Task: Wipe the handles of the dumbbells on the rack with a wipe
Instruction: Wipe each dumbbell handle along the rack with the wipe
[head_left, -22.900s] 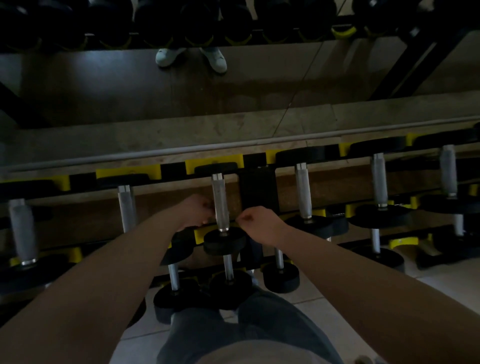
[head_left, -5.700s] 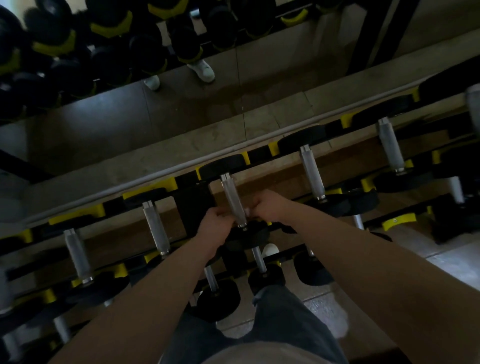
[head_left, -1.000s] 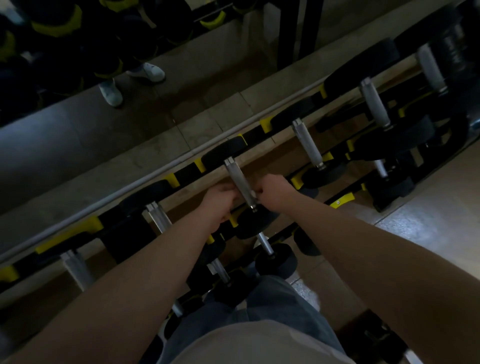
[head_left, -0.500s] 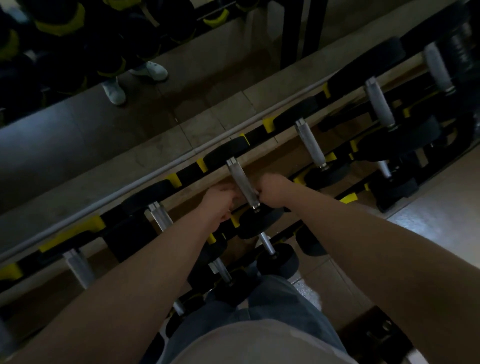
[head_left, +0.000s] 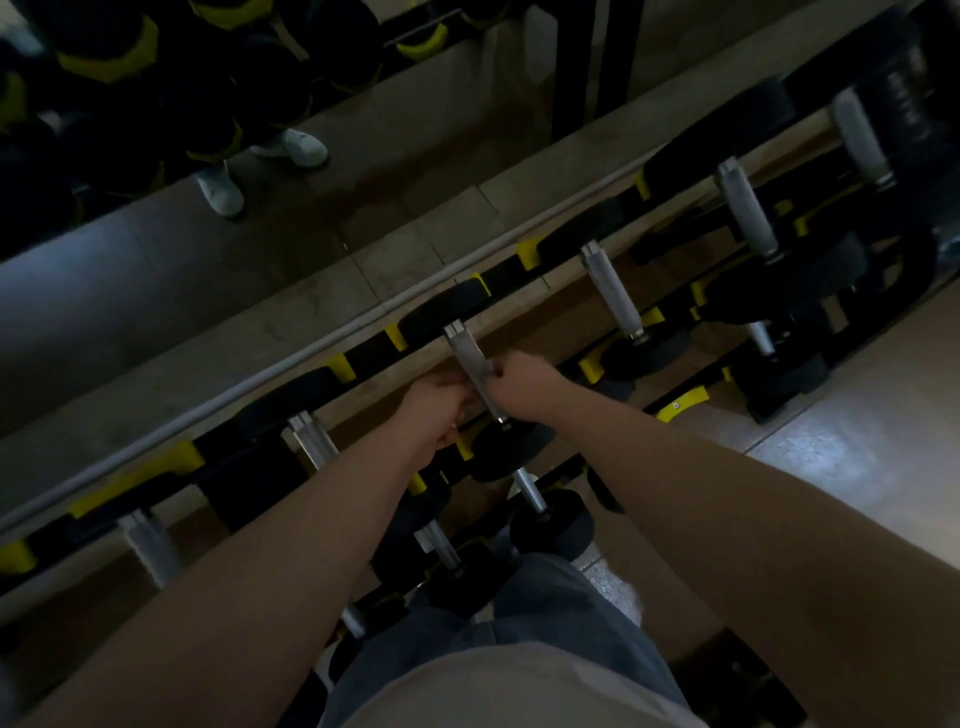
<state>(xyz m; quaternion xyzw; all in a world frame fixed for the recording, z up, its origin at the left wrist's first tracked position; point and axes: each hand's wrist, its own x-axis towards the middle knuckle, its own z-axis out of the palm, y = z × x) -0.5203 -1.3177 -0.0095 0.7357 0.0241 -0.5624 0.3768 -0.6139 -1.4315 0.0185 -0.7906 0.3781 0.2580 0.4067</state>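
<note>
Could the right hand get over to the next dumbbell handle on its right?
Probably yes: the right hand is at the middle handle, and nothing visible stands between it and the next handle, which lies bare.

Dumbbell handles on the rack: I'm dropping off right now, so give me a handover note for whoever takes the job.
Left hand: fingers curled, against the left side of the middle top-row handle.
Right hand: curled, against the right side of that handle.
Wipe: too dim to make out; probably held between the hands at that handle.
Done: nothing shows which handles are already clean.
Left: finish this handle, then likely the right neighbour handle, the left neighbour handle and the lower-row handle.
</note>
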